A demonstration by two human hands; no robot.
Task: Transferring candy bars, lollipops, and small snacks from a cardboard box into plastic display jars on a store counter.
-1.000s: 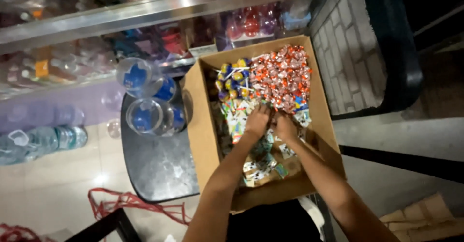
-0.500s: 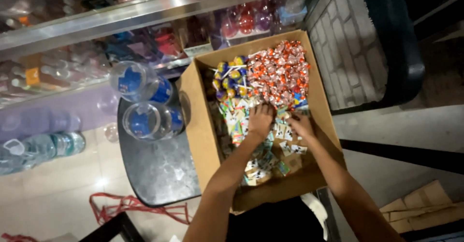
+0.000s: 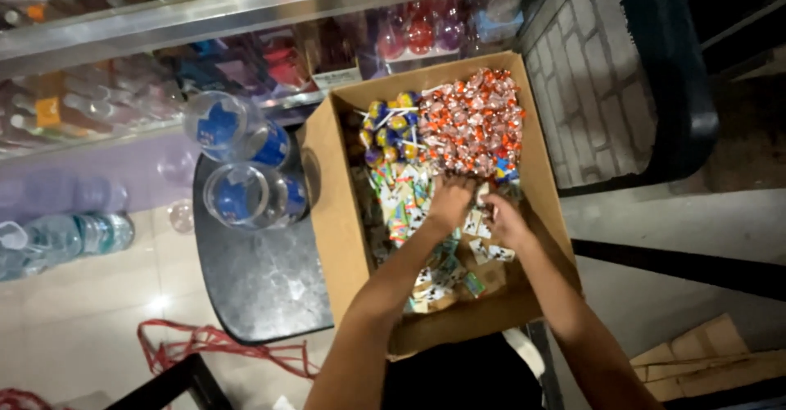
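Both hands were down inside an open cardboard box [image 3: 332,213] that sat on a dark round stool [image 3: 254,287]. The left hand [image 3: 452,199] lay palm down on a layer of small flat sweet packets [image 3: 405,205], fingers loosely bent and pressing into them; whether it pinched any 1 packet could not be told. The right hand [image 3: 508,221] rested just beside it, touching the same packets, its fingers curled toward the left hand, and its grip could not be made out either. More of these packets [image 3: 446,283] lay nearer the body, under the forearms.

At the far end of the box, a heap of red and white wrapped sweets [image 3: 479,119] filled the right corner, just beyond the left hand's fingertips. Beside that heap, to the left, lay a cluster of lollipops [image 3: 389,127] in yellow and blue wrappers with white sticks.

On the stool, left of the box, lay 2 clear plastic jars with blue lids [image 3: 246,160], touching each other. Farther left on the pale tiled floor lay a plastic water bottle [image 3: 61,238]. A tangle of red cord [image 3: 205,340] lay on the floor by the stool. A glass display counter [image 3: 164,58] with coloured goods ran across the top
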